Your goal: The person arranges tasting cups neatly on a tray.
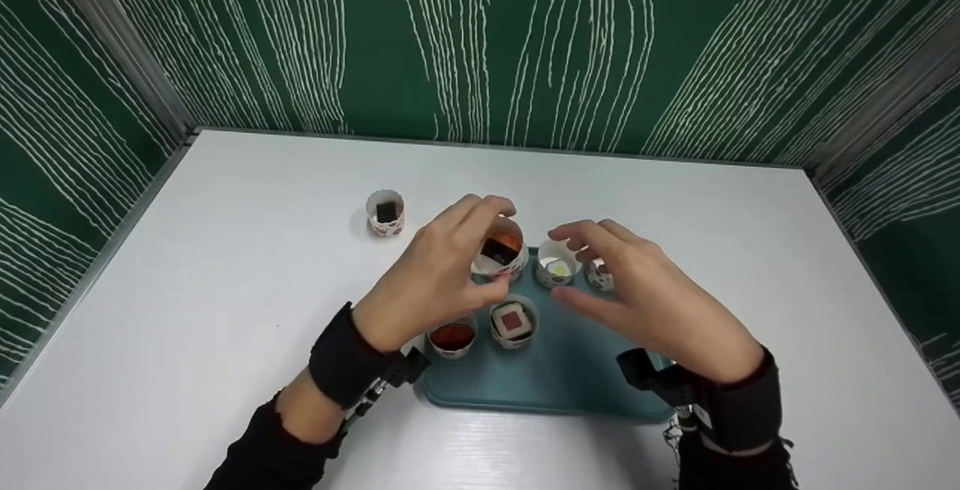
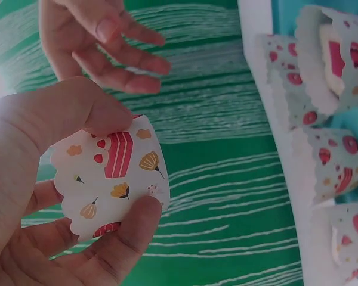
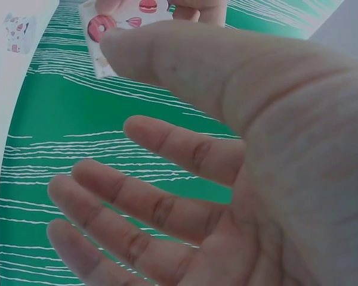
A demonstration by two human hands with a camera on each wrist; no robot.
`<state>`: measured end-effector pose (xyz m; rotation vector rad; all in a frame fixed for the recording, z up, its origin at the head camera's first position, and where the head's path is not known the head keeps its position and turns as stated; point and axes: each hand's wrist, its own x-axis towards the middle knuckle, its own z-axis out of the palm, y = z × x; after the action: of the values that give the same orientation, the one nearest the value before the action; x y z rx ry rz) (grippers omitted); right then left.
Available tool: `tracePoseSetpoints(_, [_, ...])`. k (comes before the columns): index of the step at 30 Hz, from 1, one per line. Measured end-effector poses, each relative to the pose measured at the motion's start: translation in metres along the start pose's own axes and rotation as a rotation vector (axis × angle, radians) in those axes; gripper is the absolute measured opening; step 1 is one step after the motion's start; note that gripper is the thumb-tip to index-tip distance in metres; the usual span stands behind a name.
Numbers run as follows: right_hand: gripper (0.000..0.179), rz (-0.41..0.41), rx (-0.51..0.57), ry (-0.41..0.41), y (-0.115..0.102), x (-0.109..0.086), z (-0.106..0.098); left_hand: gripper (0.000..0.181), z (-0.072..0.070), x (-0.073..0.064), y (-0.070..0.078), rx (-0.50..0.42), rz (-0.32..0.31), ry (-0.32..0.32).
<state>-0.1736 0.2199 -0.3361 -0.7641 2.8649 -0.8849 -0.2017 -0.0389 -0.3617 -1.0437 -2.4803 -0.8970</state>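
Note:
My left hand (image 1: 439, 269) grips a printed paper baking cup (image 2: 116, 179) between thumb and fingers, raised over the back left of a teal tray (image 1: 577, 362). Inside the cup, the head view shows a dark piece (image 1: 500, 251) and something orange. My right hand (image 1: 637, 291) hovers over the tray's right side, its fingers spread and relaxed, holding nothing. Just beyond its fingertips is a paper cup (image 1: 545, 256) with a small yellow-green thing inside. Another cup (image 1: 599, 277) is partly hidden behind the right hand.
On the tray's left stand a cup with a red filling (image 1: 453, 338) and a cup with a white square piece (image 1: 513, 321) that has a reddish centre. Off the tray, a cup with a dark piece (image 1: 386, 212) stands on the white table (image 1: 247, 272). Green white-streaked panels (image 1: 382, 40) enclose the table.

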Motion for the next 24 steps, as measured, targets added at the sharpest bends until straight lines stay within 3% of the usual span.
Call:
tracePoseSetpoints(8, [0.049, -0.027, -0.016, 0.009, -0.001, 0.003, 0.003, 0.056, 0.014, 0.001, 0.004, -0.022, 0.054, 0.0])
tracePoseSetpoints(24, [0.053, -0.06, 0.043, -0.027, 0.001, 0.009, 0.009, 0.062, 0.033, -0.001, 0.006, -0.054, 0.071, -0.008])
